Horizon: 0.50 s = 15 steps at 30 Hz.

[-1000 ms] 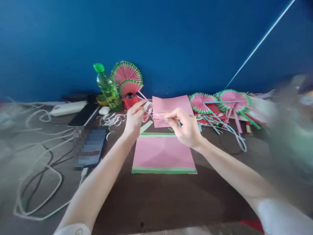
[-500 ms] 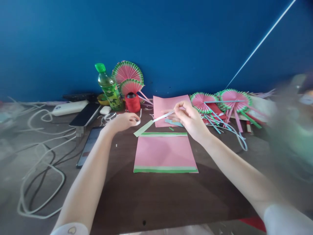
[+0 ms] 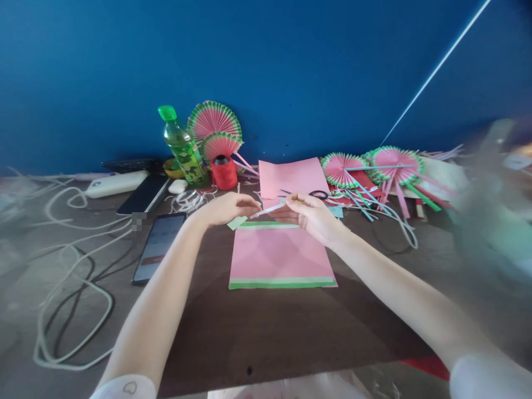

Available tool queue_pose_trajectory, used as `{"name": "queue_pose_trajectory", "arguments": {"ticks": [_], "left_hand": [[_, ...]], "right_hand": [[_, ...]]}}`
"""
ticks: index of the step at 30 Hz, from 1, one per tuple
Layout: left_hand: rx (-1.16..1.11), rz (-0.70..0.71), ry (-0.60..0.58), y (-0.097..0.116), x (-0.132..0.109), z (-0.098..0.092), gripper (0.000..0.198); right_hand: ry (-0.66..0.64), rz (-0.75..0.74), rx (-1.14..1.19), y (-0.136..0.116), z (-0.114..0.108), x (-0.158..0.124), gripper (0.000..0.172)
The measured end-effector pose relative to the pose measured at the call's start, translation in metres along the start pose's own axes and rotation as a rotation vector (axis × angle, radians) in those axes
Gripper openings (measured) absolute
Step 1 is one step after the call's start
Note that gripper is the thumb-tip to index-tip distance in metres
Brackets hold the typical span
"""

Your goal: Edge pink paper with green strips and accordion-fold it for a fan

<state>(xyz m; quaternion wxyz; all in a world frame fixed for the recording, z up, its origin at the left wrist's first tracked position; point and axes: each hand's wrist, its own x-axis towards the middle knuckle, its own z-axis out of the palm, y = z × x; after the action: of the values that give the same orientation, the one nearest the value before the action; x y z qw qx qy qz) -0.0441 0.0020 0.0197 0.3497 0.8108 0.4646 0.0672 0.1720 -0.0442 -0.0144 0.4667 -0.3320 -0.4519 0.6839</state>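
Observation:
My left hand (image 3: 230,209) is closed, its fingertips pinching the left end of a narrow white strip (image 3: 270,210). The other end of this strip runs to my right hand (image 3: 310,215), whose thumb and fingers are closed on it. A pale green paper piece (image 3: 237,223) shows just below my left fingers, mostly hidden by them. Under and in front of both hands lies a pink paper sheet (image 3: 282,254) with green and pale green bands along its near and far edges. Behind my right hand, scissors (image 3: 319,194) rest against a second pink sheet (image 3: 291,174).
Pleated pink-and-green paper fans lean by the wall (image 3: 214,124) and lie at the right (image 3: 344,169). A green bottle (image 3: 185,152) and a red thread spool (image 3: 224,173) stand at the back left. Phones (image 3: 160,249) and white cables (image 3: 75,288) occupy the left side.
My left hand has moved right to the strip, and my right hand has come slightly lower. The pale green piece is now mostly covered. The scissors have come into view behind my right hand.

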Motion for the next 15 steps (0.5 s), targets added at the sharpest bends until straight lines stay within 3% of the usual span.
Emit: {"name": "queue_pose_trajectory", "arguments": {"ticks": [8,15], "left_hand": [[-0.034,0.052,-0.056,0.002,-0.002,0.002,0.029],[-0.065,-0.021,-0.089,0.003,-0.005,-0.003,0.026]], "right_hand": [[0.049,-0.008,-0.018,0.005,-0.006,0.001,0.017],[0.083,0.027,-0.169,0.007,-0.012,0.005,0.021]]}}
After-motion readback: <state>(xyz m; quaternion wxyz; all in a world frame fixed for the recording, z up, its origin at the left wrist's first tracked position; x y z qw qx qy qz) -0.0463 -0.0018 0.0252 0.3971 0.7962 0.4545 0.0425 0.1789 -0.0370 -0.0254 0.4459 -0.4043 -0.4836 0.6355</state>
